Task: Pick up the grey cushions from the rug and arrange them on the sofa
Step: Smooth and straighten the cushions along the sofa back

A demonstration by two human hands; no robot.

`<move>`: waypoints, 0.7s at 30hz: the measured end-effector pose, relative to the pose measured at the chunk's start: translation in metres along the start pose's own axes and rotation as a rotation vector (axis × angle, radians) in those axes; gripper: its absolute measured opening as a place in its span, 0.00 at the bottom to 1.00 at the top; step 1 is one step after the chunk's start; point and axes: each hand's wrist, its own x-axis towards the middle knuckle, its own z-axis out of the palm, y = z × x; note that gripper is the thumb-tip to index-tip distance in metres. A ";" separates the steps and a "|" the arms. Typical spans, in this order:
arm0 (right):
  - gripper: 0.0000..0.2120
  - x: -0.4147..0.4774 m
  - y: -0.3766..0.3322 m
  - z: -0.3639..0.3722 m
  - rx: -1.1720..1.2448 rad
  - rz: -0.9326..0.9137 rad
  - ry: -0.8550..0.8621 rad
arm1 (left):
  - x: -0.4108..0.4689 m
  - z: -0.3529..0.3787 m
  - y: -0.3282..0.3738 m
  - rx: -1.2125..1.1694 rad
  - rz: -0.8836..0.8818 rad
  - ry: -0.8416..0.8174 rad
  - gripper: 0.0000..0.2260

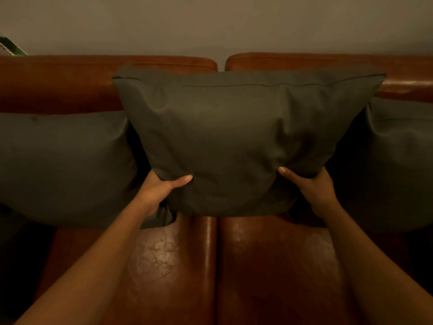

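Observation:
A large grey cushion (234,132) stands upright in the middle of the brown leather sofa (210,266), leaning toward the backrest. My left hand (161,188) grips its lower left corner, thumb on the front face. My right hand (311,186) grips its lower right corner the same way. A second grey cushion (63,165) rests against the backrest on the left, and a third grey cushion (393,165) sits on the right, both partly behind the middle one. The rug is out of view.
The sofa backrest (93,76) runs along a plain wall (210,24). A seam splits the two seat pads below the held cushion. A green object (11,46) pokes in at the far left edge.

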 end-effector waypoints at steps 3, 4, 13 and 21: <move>0.41 -0.001 0.001 -0.003 0.000 -0.009 0.036 | 0.000 -0.002 -0.002 0.009 0.005 -0.007 0.29; 0.42 -0.002 0.001 -0.004 0.003 -0.004 0.046 | 0.001 -0.002 -0.003 0.015 0.007 -0.019 0.29; 0.36 0.015 0.004 -0.004 -0.004 0.239 -0.161 | 0.017 0.008 -0.003 0.111 -0.060 -0.098 0.31; 0.36 -0.028 -0.059 -0.020 -0.521 -0.215 0.249 | -0.035 0.005 -0.001 0.517 0.595 0.406 0.44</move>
